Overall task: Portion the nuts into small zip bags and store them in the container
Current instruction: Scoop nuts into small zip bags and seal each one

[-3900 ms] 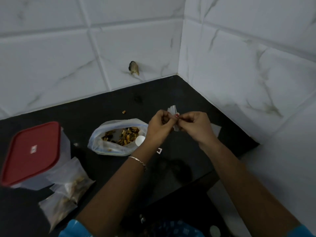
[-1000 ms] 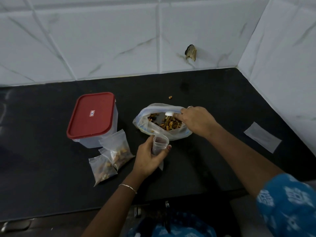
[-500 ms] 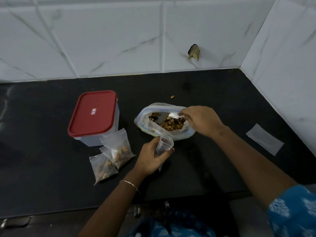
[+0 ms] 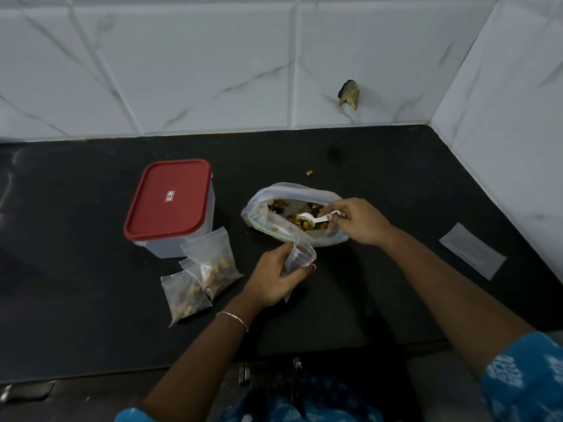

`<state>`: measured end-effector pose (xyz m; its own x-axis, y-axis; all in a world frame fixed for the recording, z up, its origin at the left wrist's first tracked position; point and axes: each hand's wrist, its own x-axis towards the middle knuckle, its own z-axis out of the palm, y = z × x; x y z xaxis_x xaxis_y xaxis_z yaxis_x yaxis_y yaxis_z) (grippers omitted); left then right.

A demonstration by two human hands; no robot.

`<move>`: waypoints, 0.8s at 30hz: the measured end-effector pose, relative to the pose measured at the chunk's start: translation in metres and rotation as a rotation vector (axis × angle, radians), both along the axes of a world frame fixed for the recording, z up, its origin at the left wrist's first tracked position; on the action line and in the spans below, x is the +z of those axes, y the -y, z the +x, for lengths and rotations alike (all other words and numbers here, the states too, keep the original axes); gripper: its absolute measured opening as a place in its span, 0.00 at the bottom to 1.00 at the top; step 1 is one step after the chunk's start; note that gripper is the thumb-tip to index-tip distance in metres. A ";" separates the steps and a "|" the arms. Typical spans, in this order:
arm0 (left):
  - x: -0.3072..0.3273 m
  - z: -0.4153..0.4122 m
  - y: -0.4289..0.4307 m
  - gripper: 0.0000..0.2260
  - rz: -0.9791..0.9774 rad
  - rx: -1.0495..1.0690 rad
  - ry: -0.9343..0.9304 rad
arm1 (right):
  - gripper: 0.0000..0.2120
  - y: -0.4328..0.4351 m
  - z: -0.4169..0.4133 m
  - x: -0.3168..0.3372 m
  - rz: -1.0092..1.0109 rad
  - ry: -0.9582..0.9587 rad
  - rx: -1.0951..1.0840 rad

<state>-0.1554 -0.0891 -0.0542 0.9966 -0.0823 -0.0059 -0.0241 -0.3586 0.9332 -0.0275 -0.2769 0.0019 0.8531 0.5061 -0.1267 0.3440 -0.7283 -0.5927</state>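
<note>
Fingers of the right hand pinch the handle of a white spoon. Its bowl sits among the nuts inside the big bag, which lies open on the black counter. The left hand is curled round a small zip bag, held mouth-up just beside the big bag's near wall; I see no nuts in it yet.

Step in hand, by my reading: scoop and transfer.
- Take a level spoonful — a heaped one would likely shed pieces over the short gap.
- Keep the small bag's mouth round and tip the spoon well inside the rim.
- The thin film may fold shut; the left thumb should hold the lip apart.

Surroundings: two filled bags lie just left of the left hand, one leaning against the container, whose red lid is on. One stray nut lies behind the big bag. A flat empty bag lies well apart to the right, near the side wall. Open counter lies in front of the hands, up to the near edge — room enough to set a bag down for sealing.
</note>
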 end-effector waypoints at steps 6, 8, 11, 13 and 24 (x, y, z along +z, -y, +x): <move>0.002 0.000 -0.001 0.10 -0.015 -0.021 -0.005 | 0.16 -0.007 -0.006 -0.007 -0.146 0.466 0.086; 0.002 -0.001 -0.001 0.10 -0.002 -0.023 0.004 | 0.20 -0.012 -0.006 -0.015 -0.301 0.565 0.158; 0.003 -0.002 0.000 0.09 0.010 -0.027 0.018 | 0.21 -0.012 -0.004 -0.024 -0.320 0.544 0.156; 0.003 -0.001 0.000 0.07 0.013 -0.032 0.019 | 0.18 -0.013 -0.004 -0.022 -0.224 0.489 0.120; 0.003 0.001 -0.001 0.11 0.038 -0.046 0.017 | 0.12 -0.012 0.008 0.007 0.053 -0.250 -0.060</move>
<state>-0.1542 -0.0882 -0.0515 0.9918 -0.1278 0.0071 -0.0570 -0.3916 0.9184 -0.0197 -0.2651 0.0093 0.8271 0.4671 -0.3125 0.1390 -0.7088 -0.6916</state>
